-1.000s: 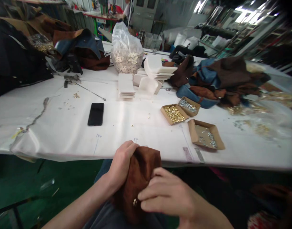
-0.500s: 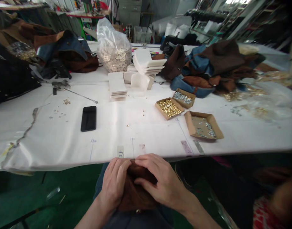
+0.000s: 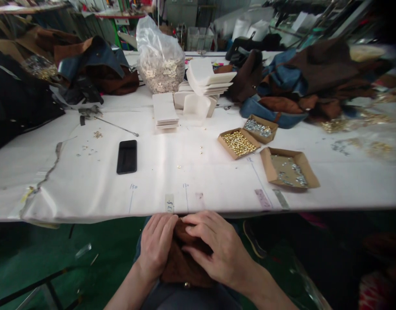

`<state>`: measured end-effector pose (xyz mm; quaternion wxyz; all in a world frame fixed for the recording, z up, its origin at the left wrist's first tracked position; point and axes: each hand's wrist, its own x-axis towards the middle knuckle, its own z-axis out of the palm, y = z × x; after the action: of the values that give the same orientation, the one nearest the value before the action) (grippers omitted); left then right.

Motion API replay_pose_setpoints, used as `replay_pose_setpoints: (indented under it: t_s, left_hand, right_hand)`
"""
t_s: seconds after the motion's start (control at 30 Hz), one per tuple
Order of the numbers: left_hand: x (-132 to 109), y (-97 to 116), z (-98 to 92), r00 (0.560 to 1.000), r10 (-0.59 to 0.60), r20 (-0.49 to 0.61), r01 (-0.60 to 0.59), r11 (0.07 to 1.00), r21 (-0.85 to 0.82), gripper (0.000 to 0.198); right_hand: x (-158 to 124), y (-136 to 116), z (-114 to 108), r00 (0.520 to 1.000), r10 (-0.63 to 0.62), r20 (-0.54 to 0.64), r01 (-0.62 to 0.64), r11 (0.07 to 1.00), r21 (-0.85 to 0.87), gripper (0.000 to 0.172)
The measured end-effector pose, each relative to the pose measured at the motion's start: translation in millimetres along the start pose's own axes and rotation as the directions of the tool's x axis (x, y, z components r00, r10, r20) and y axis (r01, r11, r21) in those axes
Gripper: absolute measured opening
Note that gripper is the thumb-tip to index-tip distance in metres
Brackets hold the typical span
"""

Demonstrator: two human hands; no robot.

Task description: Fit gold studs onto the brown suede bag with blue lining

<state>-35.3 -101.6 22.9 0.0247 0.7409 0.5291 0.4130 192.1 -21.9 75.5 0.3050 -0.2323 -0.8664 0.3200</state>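
A brown suede fabric piece (image 3: 181, 267) lies on my lap just below the table's front edge. My left hand (image 3: 157, 245) grips its left side with curled fingers. My right hand (image 3: 215, 252) presses on its top and right side, fingers bent over the fabric. A small gold metal fitting (image 3: 186, 284) shows at the fabric's lower edge. On the white table (image 3: 88, 189) stand three open cardboard trays: one of gold rivets (image 3: 238, 143), one of silver parts (image 3: 260, 128), and one nearly bare (image 3: 290, 172).
A black phone (image 3: 127, 156) lies left of centre. Stacks of white cards (image 3: 165, 112) and a clear bag of small parts (image 3: 159, 58) stand behind. Heaps of brown and blue fabric (image 3: 301, 82) fill the back right and back left (image 3: 88, 64). Loose rivets (image 3: 91, 146) dot the table.
My hands and the brown fabric dropped from the table edge to my lap; my right hand moved from the gold fitting onto the fabric's top. Since half a second ago they barely moved.
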Motion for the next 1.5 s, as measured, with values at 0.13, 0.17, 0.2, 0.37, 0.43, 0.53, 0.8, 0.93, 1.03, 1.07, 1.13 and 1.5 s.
replay_pose_setpoints:
  t_s: [0.13,0.17,0.2,0.37,0.43,0.53,0.8,0.93,1.03,1.07,1.13,1.5]
  left_hand:
    - [2,1,-1.9,0.999,0.022,0.028,-0.021,0.999,-0.048,0.026]
    - [3,1,-2.8,0.998,0.038,0.040,-0.036,0.998,-0.053,0.025]
    - [4,0,-4.1,0.997,0.061,0.049,-0.058,0.997,-0.053,0.026]
    - [17,1,-20.5,0.991,0.135,0.011,-0.135,0.991,-0.002,0.028]
    - [23,3,-30.2,0.988,0.155,-0.006,-0.155,0.988,0.027,0.029]
    - [24,6,-41.3,0.986,0.166,0.004,-0.166,0.984,0.067,0.032]
    - [3,16,-45.7,0.990,0.138,0.041,-0.142,0.985,0.098,0.050]
    - [4,23,-49.1,0.986,0.156,0.052,-0.159,0.985,0.058,0.048]
    - [6,27,-51.8,0.979,0.203,0.029,-0.203,0.979,0.028,0.042]
    - [7,28,-52.7,0.976,0.218,0.024,-0.219,0.976,0.022,0.041]
    - [6,29,-54.5,0.970,0.238,0.040,-0.239,0.971,0.014,0.042]
    - [1,35,-46.9,0.987,0.155,-0.034,-0.157,0.986,-0.050,0.043]
  right_hand:
    - [3,-1,-4,0.999,0.033,0.034,-0.035,0.998,0.052,0.031]
    - [3,-2,-7,0.998,0.042,0.039,-0.045,0.996,0.079,0.031]
    - [3,-3,-10,0.997,0.051,0.050,-0.056,0.991,0.119,0.035]
    - [-9,-1,-37,0.971,0.232,0.055,-0.235,0.887,0.398,0.037]
    - [-19,2,-49,0.945,0.326,0.020,-0.310,0.874,0.374,0.038]
    - [-33,3,-62,0.957,0.284,0.064,-0.291,0.924,0.249,0.045]
    - [-39,-2,-60,0.996,0.093,-0.008,-0.092,0.991,0.102,0.029]
    - [-46,-9,-48,0.981,0.046,-0.187,-0.050,0.999,-0.017,0.037]
    - [-56,-13,-39,0.958,0.023,-0.287,-0.047,0.996,-0.074,0.051]
    - [-59,-14,-36,0.950,0.014,-0.312,-0.043,0.995,-0.089,0.054]
    - [-64,-15,-33,0.939,-0.014,-0.345,-0.029,0.992,-0.119,0.055]
    - [-64,-19,-35,0.945,-0.026,-0.326,-0.023,0.989,-0.145,0.031]
